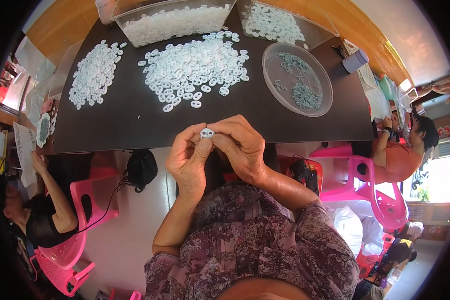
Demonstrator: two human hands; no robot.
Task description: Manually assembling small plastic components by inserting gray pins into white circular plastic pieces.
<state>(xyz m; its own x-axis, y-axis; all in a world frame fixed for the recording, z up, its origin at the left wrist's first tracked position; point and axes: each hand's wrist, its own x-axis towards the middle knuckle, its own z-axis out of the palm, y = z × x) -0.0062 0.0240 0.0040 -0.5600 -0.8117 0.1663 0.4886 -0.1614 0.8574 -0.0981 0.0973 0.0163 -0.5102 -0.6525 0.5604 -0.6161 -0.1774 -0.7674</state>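
Just past the table's near edge, a small white oval plastic piece with two holes [207,133] is pinched between the fingertips of both hands. My left hand [189,162] grips it from the left with thumb and fingers. From the other side, my right hand [243,149] closes on it with bent fingers. Whether a smaller part is also in the fingers cannot be made out. Ahead of the hands lies a heap of similar white two-hole pieces [187,70], with a few strays at its near side. Another pile of white pieces [96,76] spreads farther left.
A round clear tray [272,62] at right holds small grey-green pins [306,96]. Two clear bins of white pieces [177,24] [275,24] stand at the back. A lavender-lidded jar [355,61] is far right. People sit at both sides, near pink chairs [367,175].
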